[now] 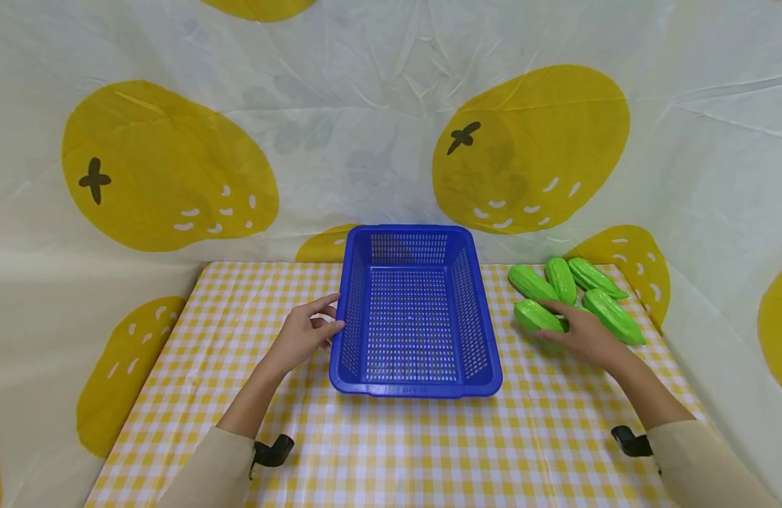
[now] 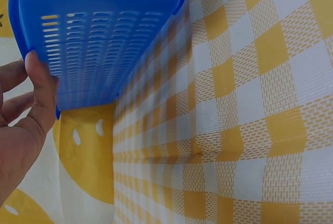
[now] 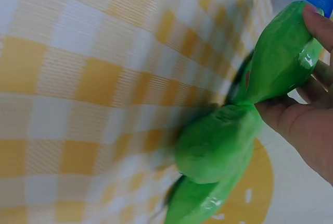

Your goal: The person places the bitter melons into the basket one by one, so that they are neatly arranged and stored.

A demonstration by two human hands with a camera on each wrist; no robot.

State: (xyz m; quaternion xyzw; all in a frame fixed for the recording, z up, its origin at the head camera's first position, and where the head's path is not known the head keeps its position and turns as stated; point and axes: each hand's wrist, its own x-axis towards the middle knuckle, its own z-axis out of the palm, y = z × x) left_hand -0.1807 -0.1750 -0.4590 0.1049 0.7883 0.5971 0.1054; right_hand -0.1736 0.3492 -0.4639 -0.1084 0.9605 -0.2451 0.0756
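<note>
From where I stand, the surface (image 1: 423, 451) shows a yellow-and-white check all over, a little creased in places. A blue perforated basket (image 1: 416, 389) sits on it, near the middle of its far half. Off toward the far right corner, several bright green, ridged fruits (image 1: 561, 281) lie bunched close together.

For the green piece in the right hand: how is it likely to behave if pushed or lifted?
The green piece may rock or roll, given its rounded, elongated body. Its glossy surface could make it slightly slippery. It is probably fairly stiff, showing no obvious dent under the right hand.
</note>
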